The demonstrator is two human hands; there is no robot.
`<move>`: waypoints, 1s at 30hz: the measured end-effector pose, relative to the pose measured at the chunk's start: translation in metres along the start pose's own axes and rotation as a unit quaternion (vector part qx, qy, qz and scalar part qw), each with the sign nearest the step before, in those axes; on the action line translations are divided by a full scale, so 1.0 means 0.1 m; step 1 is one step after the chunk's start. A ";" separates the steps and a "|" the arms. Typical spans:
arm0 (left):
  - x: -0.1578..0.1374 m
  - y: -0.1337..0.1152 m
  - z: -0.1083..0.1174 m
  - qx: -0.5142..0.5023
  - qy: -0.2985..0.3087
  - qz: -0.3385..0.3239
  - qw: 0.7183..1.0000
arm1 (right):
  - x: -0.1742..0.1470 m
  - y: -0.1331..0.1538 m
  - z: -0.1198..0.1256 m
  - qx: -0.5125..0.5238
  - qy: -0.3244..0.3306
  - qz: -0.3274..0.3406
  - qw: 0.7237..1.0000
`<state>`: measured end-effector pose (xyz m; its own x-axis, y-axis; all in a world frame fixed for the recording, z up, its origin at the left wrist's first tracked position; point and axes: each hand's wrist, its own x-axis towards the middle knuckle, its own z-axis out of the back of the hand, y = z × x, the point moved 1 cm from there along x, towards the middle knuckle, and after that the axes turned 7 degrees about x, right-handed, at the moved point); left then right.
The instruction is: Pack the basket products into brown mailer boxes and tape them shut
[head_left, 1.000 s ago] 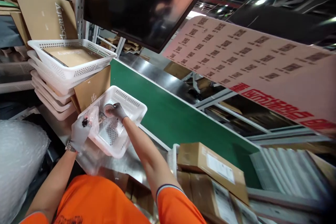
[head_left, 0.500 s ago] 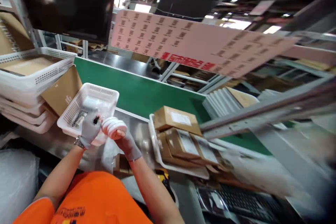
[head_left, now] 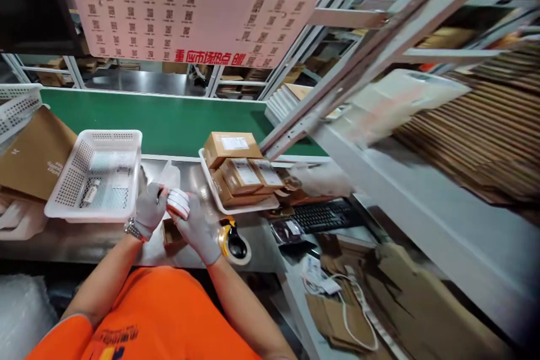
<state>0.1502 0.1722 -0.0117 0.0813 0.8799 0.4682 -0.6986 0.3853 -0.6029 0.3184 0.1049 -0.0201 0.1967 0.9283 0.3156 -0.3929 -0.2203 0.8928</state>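
Both of my hands wear grey gloves. Between them is a small white-and-red bundle (head_left: 178,202), apparently wrapped in clear film; its exact kind does not show. My left hand (head_left: 149,211) closes on its left side, and my right hand (head_left: 197,230) grips it from the right. Clear plastic (head_left: 169,173) sticks up just behind the bundle. Below the hands, a small open cardboard box (head_left: 172,239) rests on the metal table (head_left: 189,253), partly covered by my right hand. Left of my hands stands a white perforated basket (head_left: 135,180) with a small white package (head_left: 91,192) inside.
A tape dispenser (head_left: 233,242) lies right of my right hand. Behind it, a white tray (head_left: 211,185) holds several labelled cartons (head_left: 234,149). A green conveyor belt (head_left: 169,121) runs along the back. A keyboard (head_left: 323,214) and a slanted metal post (head_left: 320,104) are farther right.
My view has swung to the right, bringing shelving and stacked cardboard into sight. The hands still hold the bundle, now over the table, clear of the basket's edge.
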 end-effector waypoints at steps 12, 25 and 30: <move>-0.56 -0.39 -0.46 0.020 0.011 -0.041 0.999 | -0.25 -0.36 0.43 -0.055 -0.031 0.025 0.998; -0.78 -0.58 -0.63 0.037 0.020 -0.052 0.998 | -0.42 -0.57 0.72 -0.040 0.026 0.015 0.999; -0.87 -0.64 -0.61 0.071 0.049 -0.082 0.993 | -0.50 -0.62 0.81 -0.048 0.046 0.005 0.998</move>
<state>0.2313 0.0883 -0.0536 0.2658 0.8343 0.4830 -0.7630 0.4883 -0.4235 0.4058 0.0483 -0.0649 0.1106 0.9505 0.2904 -0.4804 -0.2047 0.8528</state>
